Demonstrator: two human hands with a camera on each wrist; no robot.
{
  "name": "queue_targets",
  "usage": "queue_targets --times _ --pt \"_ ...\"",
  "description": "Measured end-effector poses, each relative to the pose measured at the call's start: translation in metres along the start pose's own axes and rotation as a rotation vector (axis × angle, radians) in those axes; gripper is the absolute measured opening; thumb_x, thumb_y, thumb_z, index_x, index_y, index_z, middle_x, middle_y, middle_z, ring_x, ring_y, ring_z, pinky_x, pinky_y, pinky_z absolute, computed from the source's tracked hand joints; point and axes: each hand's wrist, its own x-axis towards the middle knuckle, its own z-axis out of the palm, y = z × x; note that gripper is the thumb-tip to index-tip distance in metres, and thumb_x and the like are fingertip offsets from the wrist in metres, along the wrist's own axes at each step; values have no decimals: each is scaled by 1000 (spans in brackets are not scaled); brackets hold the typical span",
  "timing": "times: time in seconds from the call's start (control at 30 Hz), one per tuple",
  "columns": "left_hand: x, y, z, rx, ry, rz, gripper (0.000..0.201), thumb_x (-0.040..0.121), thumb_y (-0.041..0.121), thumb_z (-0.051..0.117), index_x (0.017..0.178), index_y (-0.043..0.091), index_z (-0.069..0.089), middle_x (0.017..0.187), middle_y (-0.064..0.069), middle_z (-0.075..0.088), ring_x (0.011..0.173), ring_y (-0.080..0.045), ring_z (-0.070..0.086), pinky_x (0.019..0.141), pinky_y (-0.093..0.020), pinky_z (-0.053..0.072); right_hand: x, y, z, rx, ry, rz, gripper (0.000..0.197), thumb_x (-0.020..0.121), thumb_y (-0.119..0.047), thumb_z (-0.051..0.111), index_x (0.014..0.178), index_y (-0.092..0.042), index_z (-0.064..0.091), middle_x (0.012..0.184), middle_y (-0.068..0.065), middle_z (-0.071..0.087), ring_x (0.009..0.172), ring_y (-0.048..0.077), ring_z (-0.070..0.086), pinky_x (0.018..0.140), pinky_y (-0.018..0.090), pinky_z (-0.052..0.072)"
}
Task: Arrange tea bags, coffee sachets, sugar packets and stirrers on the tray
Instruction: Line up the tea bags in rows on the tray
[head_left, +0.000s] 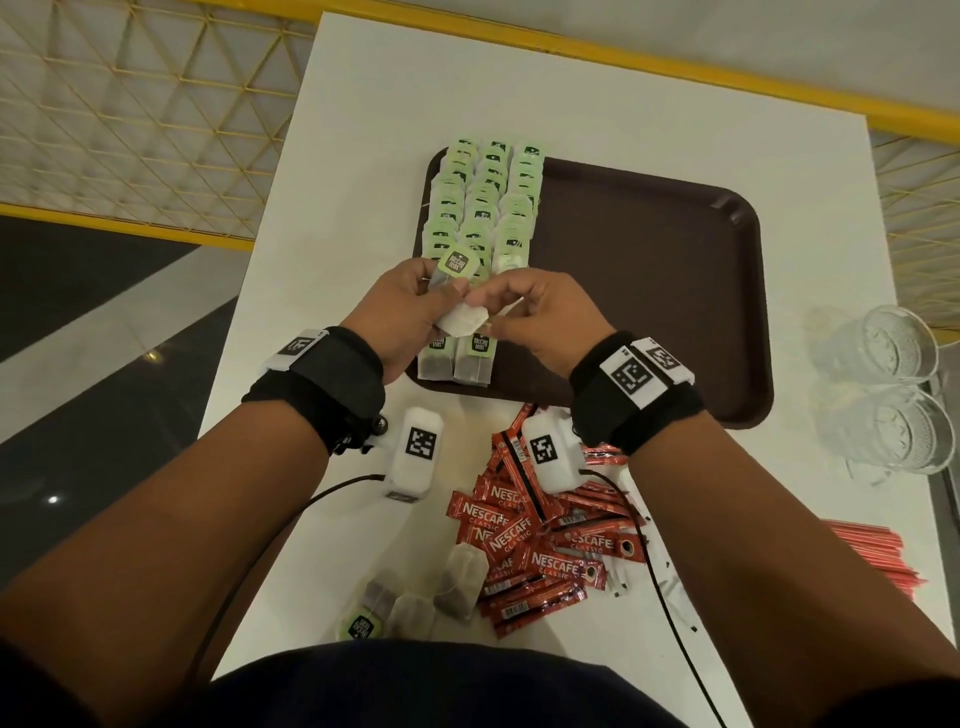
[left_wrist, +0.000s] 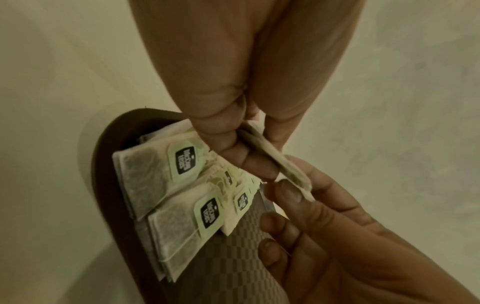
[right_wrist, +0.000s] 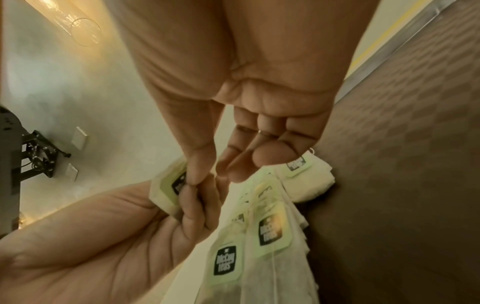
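I see both hands pinching one tea bag (head_left: 462, 318) between them, left hand (head_left: 400, 312) and right hand (head_left: 545, 322), above the tray's (head_left: 649, 291) near rows; it looks light, limp, tearable, best held by its edges

Tea bag partly hidden in the grip
Both hands cover the tea bag (head_left: 464, 318) middle; the stirrers (head_left: 872, 556), far right, are cut off.

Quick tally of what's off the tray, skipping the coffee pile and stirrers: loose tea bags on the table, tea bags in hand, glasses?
Loose tea bags on the table: 3
Held tea bag, pinched between left hand and right hand: 1
Glasses: 2
Total: 6
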Motion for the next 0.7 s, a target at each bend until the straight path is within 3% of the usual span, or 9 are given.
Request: queue_targets --times 0.1,0.2,0.27,0.33,0.47,0.6,0.7 --pt "-1 4 5 -46 -24 -4 7 99 15 55 94 11 53 95 -7 67 85 -18 69 72 -26 59 1 -1 1 40 57 -12 10 83 -1 72 93 -5 72 77 0 62 56 -5 52 61 10 42" --pt "0 6 6 -30 1 -10 7 101 16 53 97 10 54 102 -9 68 91 -20 69 83 -31 59 3 4 -6 73 86 36 7 88 -11 70 85 -17 67 82 9 63 67 6 57 60 18 47" --pt "2 6 3 1 29 -15 9 101 15 52 107 8 52 112 -12 67 95 -19 67 80 -30 58 3 8 -13 135 106 95 8 91 -14 67 86 -18 62 90 15 66 79 17 63 68 28 53" --pt "3 5 -2 51 56 -6 14 100 15 52 113 9 53 113 -9 67 93 -14 66 75 -27 54 3 14 -21 209 132 153 8 94 -13 62 88 -18 60 92 9 70 84 17 69 73 32 55" --pt "0 2 -8 75 89 22 2 97 12 59 99 14 59 93 1 68 80 -6 65 71 -21 53 6 25 -29 132 182 301 1 96 -12 59 97 -12 59 93 10 71 74 17 68 67 30 55" --pt "-3 -2 -11 40 90 1 9 94 8 62 102 2 61 101 -13 66 84 -14 66 76 -21 57 12 31 -28 -81 154 342 11 95 -14 61 105 -9 62 92 8 69 65 11 61 56 20 49" --pt "-5 -3 -10 24 79 -26 20 95 7 61 111 -5 58 108 -16 68 94 -20 67 82 -25 59 19 33 -23 -191 156 318 12 93 -19 65 102 -11 64 88 4 69 60 7 60 56 18 48"
